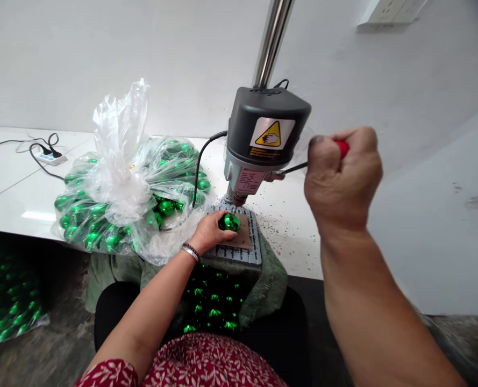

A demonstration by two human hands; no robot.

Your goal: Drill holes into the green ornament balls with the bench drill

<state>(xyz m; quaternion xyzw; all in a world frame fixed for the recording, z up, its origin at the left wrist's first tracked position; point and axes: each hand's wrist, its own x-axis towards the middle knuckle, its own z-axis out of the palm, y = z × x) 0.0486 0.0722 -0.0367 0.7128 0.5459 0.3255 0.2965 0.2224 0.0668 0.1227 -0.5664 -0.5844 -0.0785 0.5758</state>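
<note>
A shiny green ball (232, 222) is pinched in my left hand (211, 232), over a brown board (243, 236) on the drill press base (255, 244). The chuck (239, 200) of the drill press (268, 126) is just above the ball; whether the bit touches it I cannot tell. My right hand (342, 180) is wrapped round the red knob (343, 149) of the press lever, right of the motor housing.
Clear plastic bags (121, 188) of green balls lie on the white table (16, 215) at left. A power strip (51, 157) sits behind them. More green balls (214, 298) are below the press, and another bag (8, 301) is at lower left. Dark shavings surround the base.
</note>
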